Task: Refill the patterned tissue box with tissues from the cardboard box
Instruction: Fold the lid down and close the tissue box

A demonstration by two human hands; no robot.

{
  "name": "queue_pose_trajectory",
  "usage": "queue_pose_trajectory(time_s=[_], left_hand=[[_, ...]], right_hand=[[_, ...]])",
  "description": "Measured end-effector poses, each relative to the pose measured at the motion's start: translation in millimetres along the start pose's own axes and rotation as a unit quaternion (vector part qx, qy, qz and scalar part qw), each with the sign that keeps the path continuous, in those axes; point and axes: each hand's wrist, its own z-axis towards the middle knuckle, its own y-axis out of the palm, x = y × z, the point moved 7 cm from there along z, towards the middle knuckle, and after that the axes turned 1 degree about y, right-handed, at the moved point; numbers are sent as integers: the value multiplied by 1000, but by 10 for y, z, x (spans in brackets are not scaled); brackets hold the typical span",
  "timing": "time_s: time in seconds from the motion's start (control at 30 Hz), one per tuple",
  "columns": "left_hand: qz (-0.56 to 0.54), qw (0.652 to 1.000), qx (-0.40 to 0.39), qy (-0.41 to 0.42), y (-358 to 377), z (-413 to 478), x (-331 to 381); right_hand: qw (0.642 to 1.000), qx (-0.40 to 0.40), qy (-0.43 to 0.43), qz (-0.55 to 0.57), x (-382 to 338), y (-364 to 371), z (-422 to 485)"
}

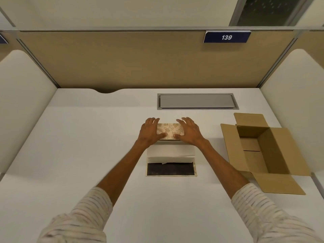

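Observation:
The patterned tissue box (169, 130), beige with a leaf print, sits at the middle of the white desk. My left hand (150, 132) grips its left end and my right hand (190, 131) grips its right end, thumbs on the near face. Just in front of it lies a white stack of tissues (171, 153), and in front of that a flat dark panel with a pale border (171, 169). The cardboard box (263, 153) stands open at the right, flaps spread, and its inside looks bare.
A grey cable hatch (197, 101) is set into the desk behind the boxes. Beige partition walls (122, 60) close off the back and sides; a blue sign reading 139 (226, 37) hangs at the top.

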Motion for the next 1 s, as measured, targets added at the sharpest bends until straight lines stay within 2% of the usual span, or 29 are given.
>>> queue_pose_trajectory(time_s=[0.1,0.27,0.57,0.87,1.0], left_hand=[[23,998,-45,-37,110,40,-94],[-13,997,-62,-48,151,79,-124],[-29,998,-22,-47,52,5,-82],[-50,996,75,-27,43,-432,-44],[-56,994,91,-14,106,-613,-38]], right_hand=[[999,-38,22,-30,66,86,62],[999,-25,21,-24,71,105,69],[999,3,21,-34,10,11,-26],[994,103,4,-29,-91,79,-482],[989,147,1,-31,-139,150,-727]])
